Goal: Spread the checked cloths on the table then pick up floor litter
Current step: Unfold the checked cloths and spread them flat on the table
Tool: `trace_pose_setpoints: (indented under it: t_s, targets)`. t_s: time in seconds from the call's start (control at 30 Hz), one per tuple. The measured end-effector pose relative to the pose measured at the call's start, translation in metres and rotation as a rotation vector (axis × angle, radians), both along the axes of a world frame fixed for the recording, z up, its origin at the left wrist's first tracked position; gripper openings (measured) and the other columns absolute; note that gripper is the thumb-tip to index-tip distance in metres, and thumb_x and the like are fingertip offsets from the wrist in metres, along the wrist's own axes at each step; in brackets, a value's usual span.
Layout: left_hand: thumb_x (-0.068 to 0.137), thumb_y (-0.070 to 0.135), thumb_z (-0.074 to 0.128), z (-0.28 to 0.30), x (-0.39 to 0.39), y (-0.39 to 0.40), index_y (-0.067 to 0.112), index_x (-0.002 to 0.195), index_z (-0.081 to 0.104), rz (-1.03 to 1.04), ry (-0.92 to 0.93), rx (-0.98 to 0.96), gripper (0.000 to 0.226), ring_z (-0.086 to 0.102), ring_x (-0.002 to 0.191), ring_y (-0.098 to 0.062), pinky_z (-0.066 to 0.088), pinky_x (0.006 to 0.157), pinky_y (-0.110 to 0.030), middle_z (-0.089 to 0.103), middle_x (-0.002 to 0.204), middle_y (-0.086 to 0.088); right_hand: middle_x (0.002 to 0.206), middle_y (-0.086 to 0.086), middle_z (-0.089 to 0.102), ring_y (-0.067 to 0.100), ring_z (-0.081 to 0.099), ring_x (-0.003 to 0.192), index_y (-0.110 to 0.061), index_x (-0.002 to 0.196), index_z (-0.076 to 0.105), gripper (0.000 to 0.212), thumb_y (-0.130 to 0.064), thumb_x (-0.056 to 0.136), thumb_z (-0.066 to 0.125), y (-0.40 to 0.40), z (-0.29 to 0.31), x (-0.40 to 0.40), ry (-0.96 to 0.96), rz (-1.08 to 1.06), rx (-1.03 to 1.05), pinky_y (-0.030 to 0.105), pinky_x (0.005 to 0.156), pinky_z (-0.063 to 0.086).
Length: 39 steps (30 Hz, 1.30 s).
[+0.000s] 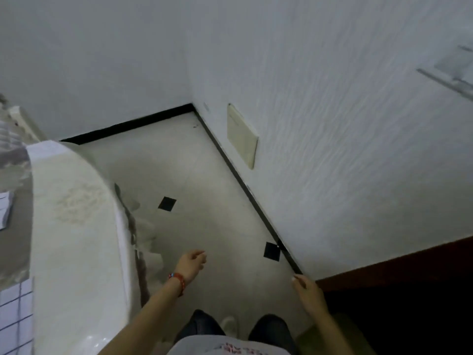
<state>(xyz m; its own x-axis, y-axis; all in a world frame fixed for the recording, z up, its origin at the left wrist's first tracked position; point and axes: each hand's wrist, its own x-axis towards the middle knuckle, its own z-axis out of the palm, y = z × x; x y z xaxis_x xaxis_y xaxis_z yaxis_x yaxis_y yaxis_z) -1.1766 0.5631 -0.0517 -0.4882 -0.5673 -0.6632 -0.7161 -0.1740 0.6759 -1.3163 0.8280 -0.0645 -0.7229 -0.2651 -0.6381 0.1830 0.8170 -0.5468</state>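
Left hand: my left hand (192, 262) hangs low at centre-bottom of the frame, fingers loosely curled and apart, nothing in it. I judge I carry it out ahead of me because I am scanning the floor and want it free to reach down.

Right hand: my right hand (308, 294) sits at lower right, fingers straight and close together, empty, its tips near the foot of the wall (332, 124). It looks like it trails there to keep me clear of the wall in a narrow gap.

Bracelet: a red bracelet (178, 279) rings my left wrist.

Checked cloth: one checked cloth (15, 311) shows only as a corner at the lower left edge, lying on the table (76, 239); a second checked piece may sit at mid-left edge, too cropped to be sure. With cloth already on the table, I take the spreading as mostly done.

Floor: the pale floor (204, 175) fills the middle, with two black tile insets.

Litter: a small dark speck (195, 126) lies by the far corner, upper centre; too small to tell whether it is litter.

Under the table: pale crumpled shapes (148, 237) lie in shadow just right of the table edge; blurred, I cannot tell what they are.

Step in hand: looking for litter, I judge.
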Motion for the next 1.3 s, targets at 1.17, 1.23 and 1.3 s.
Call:
trace_pose_setpoints:
  t_s: [1.17,1.23,1.3]
  targets:
    - [0.095,0.015,0.045,-0.032,-0.114,-0.284,0.018,0.067,0.052,0.984,0.008,0.094,0.029,0.053,0.068,-0.017,0.044,0.060,-0.024,0.055,0.071,-0.003,0.134,0.007,0.054,0.018,0.051,0.115,-0.013,0.130,0.050,0.038,-0.031,0.096,0.043,-0.575,-0.026,-0.265,-0.006,1.151,-0.051,0.019,0.094,0.034]
    - [0.096,0.019,0.044,-0.022,-0.120,-0.330,0.021,0.066,0.052,0.918,0.009,0.060,0.031,0.055,0.074,-0.018,0.043,0.064,-0.026,0.057,0.072,0.000,0.135,0.008,0.052,0.019,0.051,0.116,-0.012,0.131,0.048,0.040,-0.030,0.097,0.042,-0.600,-0.024,-0.273,-0.027,1.122,-0.052,0.022,0.097,0.035]
    - [0.096,0.019,0.044,-0.011,-0.125,-0.372,0.019,0.066,0.054,0.920,0.034,0.037,0.031,0.055,0.074,-0.019,0.043,0.064,-0.025,0.057,0.073,-0.001,0.136,0.008,0.051,0.021,0.051,0.118,-0.011,0.133,0.046,0.041,-0.029,0.097,0.041,-0.624,-0.022,-0.277,-0.048,1.105,-0.033,0.027,0.103,0.037]
